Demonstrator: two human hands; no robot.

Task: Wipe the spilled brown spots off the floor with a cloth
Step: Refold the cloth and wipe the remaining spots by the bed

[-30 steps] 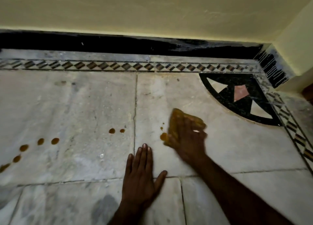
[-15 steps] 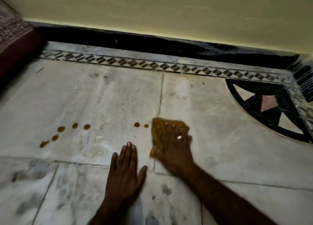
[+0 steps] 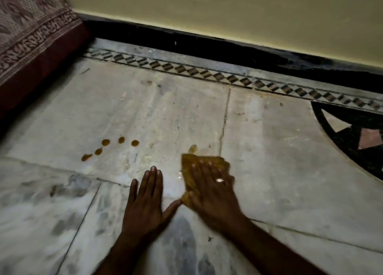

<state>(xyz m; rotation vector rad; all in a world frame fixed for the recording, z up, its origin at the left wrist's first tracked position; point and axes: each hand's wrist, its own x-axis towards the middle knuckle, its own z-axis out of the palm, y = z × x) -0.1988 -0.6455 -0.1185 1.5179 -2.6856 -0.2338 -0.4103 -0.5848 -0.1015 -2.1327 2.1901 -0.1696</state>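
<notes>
My right hand [image 3: 211, 188] presses a yellow-brown cloth [image 3: 191, 168] flat on the marble floor [image 3: 279, 160], fingers spread over it. A smeared brown spot [image 3: 193, 149] lies just beyond the cloth's far edge. Further left sits a cluster of several brown spots [image 3: 105, 142], round and untouched, curving down to a smudged one [image 3: 86, 157]. My left hand [image 3: 148, 200] rests flat on the floor beside the cloth, fingers together, thumb nearly touching the right hand.
A patterned mattress with a dark red side [image 3: 31, 46] lies at the far left. A black skirting [image 3: 207, 44] and yellow wall [image 3: 228, 9] run along the back. A black inlaid corner motif [image 3: 352, 138] sits at the right.
My right hand has slid the cloth leftwards across the tile joint, over the two spots near it, leaving one smear. The view has swung left, bringing the mattress in.
</notes>
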